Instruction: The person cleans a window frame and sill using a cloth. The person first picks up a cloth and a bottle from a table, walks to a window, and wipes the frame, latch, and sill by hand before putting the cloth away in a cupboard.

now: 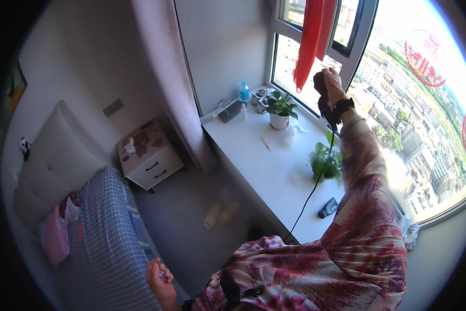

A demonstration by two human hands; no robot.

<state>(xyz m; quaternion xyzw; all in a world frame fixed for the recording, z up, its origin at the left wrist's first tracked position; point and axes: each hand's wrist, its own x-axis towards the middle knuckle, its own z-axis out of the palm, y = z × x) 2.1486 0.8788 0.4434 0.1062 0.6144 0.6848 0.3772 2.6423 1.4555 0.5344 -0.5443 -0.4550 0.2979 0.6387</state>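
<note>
My right hand (336, 87) reaches far out toward the window, its fingers wrapped round a dark corded hand-held appliance (324, 101). The appliance's exact kind is hard to make out. From it a black cord (314, 187) hangs down past the edge of the white countertop (243, 150). A long red cloth (309, 44) hangs at the window, just above and left of that hand; I cannot tell whether they touch. Low on the left, near the bed, my left hand (161, 280) is closed, with a small pale bit showing between the curled fingers.
Along the countertop stand a potted plant (279, 115), a leafy plant (323, 163), a blue bottle (244, 91) and a dark tube (328, 208). A bed (108, 223), a nightstand (152, 168) and slippers (220, 214) are on the left. A curtain (165, 67) hangs beside the countertop.
</note>
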